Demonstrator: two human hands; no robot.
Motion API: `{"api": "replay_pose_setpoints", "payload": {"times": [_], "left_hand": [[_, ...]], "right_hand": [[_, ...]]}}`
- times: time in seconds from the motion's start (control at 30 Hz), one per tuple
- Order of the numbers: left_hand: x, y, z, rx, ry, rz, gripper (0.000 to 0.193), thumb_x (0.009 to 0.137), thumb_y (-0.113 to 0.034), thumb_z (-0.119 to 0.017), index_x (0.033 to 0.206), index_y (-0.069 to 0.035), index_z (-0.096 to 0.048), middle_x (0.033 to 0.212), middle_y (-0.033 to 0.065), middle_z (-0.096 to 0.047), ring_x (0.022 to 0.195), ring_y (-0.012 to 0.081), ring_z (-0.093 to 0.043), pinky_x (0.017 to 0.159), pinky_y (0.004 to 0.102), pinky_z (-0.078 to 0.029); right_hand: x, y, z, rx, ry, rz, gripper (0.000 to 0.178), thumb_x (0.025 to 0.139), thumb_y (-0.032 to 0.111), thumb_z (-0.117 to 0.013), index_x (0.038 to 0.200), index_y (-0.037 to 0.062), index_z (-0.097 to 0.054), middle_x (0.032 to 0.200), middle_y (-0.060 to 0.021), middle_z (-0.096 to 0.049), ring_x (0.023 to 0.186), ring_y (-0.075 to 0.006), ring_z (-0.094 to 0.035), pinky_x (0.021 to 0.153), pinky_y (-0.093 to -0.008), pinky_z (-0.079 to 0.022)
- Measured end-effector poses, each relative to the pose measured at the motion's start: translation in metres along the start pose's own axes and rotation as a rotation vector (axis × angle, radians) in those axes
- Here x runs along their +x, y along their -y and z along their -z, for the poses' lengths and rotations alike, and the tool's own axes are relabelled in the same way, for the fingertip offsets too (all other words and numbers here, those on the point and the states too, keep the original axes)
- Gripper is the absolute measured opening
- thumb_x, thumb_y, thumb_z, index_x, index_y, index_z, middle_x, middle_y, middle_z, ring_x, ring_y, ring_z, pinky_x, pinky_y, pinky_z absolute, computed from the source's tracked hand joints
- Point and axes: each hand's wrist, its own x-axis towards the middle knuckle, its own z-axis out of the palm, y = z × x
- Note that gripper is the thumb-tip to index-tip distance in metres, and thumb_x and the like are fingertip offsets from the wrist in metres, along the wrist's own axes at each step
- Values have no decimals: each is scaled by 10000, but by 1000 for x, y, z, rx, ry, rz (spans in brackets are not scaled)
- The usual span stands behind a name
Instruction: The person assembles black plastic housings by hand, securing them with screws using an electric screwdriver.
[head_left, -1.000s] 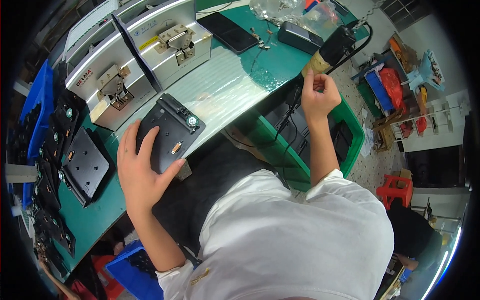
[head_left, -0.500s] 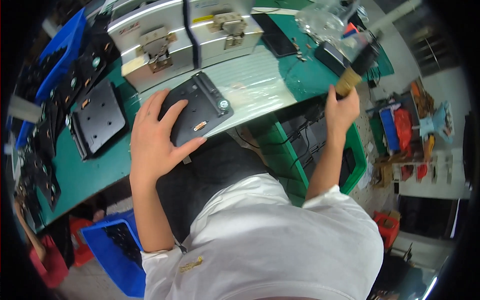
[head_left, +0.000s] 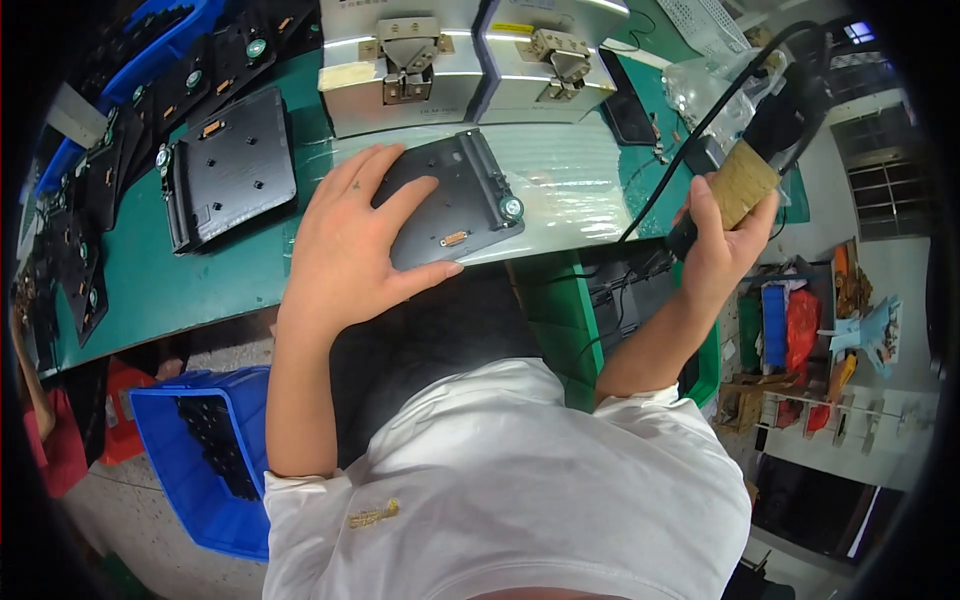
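Observation:
A black flat panel (head_left: pixel 445 200), with a raised bar and a round green part along its right side, lies on the clear plastic film at the table edge. My left hand (head_left: pixel 350 235) is spread over the panel's left part, thumb by its near edge, fingers apart. Out to the right, my right hand (head_left: pixel 725 235) is closed around a black corded tool with a tan wrapped grip (head_left: pixel 745 187), held up beyond the table edge. Its tip cannot be made out. A similar black panel (head_left: pixel 228 165) lies left of my left hand.
Two silver metal boxes with latches (head_left: pixel 405 75) stand behind the panel. More black panels (head_left: pixel 190 85) crowd the table's left side. A dark phone-like slab (head_left: pixel 628 105) and clear plastic bags (head_left: pixel 700 90) lie right. Below are a blue bin (head_left: pixel 200 470) and a green crate (head_left: pixel 555 310).
My right hand has lowered and tilted the tool, and its looped cord now shows. The view has shifted, so table things appear further right. My left hand stays on the panel.

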Motion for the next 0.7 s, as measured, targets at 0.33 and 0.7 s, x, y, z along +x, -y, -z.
{"api": "replay_pose_setpoints", "payload": {"times": [0.33,0.7], "left_hand": [[-3,2,2,-12,-5,10,702,689,-478,-855,1253,-96,-684,1419,196,-553,1316,426,-515,1093,511,-431],[-5,6,-3,-34,-50,20,684,705,-503,-838,1239,-108,-674,1413,201,-557,1332,415,-505,1100,505,-429]], "right_hand": [[2,45,-25,1763,457,-263,381,1000,275,-669,1246,45,-491,1058,-80,-590,677,-109,-535,627,-255,-452],[83,134,-207,1019,258,196,325,920,-22,-724,1096,65,-466,764,-44,-577,532,-139,-578,482,-282,-469]]}}
